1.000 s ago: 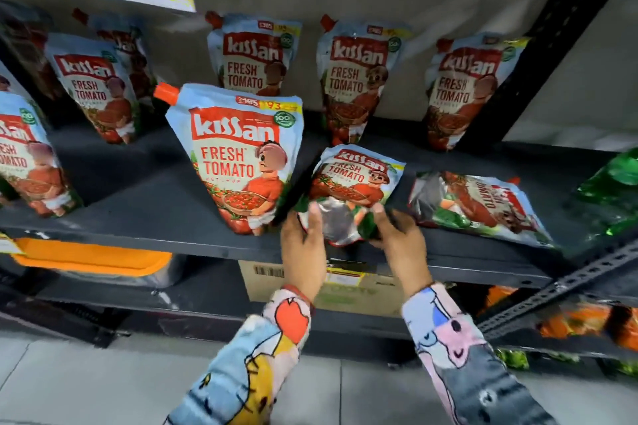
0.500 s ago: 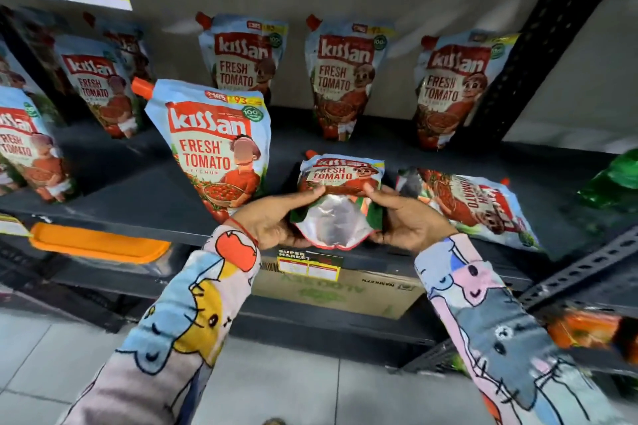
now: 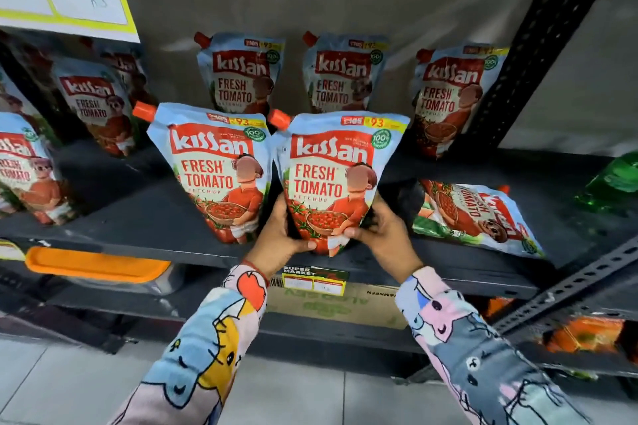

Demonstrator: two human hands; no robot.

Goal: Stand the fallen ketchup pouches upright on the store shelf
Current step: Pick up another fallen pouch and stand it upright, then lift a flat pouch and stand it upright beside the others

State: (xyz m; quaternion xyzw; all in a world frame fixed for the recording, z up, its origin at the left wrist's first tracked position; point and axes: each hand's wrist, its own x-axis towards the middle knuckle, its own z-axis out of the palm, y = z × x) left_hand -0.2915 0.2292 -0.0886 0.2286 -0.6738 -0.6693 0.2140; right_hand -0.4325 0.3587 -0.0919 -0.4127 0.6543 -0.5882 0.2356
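A blue-and-red ketchup pouch (image 3: pixel 333 169) stands upright at the front of the dark shelf (image 3: pixel 148 228). My left hand (image 3: pixel 281 235) grips its lower left side and my right hand (image 3: pixel 383 235) grips its lower right side. Right beside it on the left stands another upright pouch (image 3: pixel 210 162), touching it. One pouch (image 3: pixel 473 214) lies flat on the shelf to the right of my right hand. Three upright pouches lean against the back wall: one (image 3: pixel 240 76), a second (image 3: pixel 343 74) and a third (image 3: pixel 452 93).
More upright pouches (image 3: pixel 93 103) stand at the left. A green packet (image 3: pixel 618 179) lies at the far right. A slotted black post (image 3: pixel 528 48) rises at the right. Below are a price tag (image 3: pixel 314 281), a cardboard box (image 3: pixel 345 307) and an orange-lidded container (image 3: pixel 96 266).
Both hands have lifted the fallen pouch from lying flat, bottom toward me, to standing upright with its front facing me, next to the left pouch.
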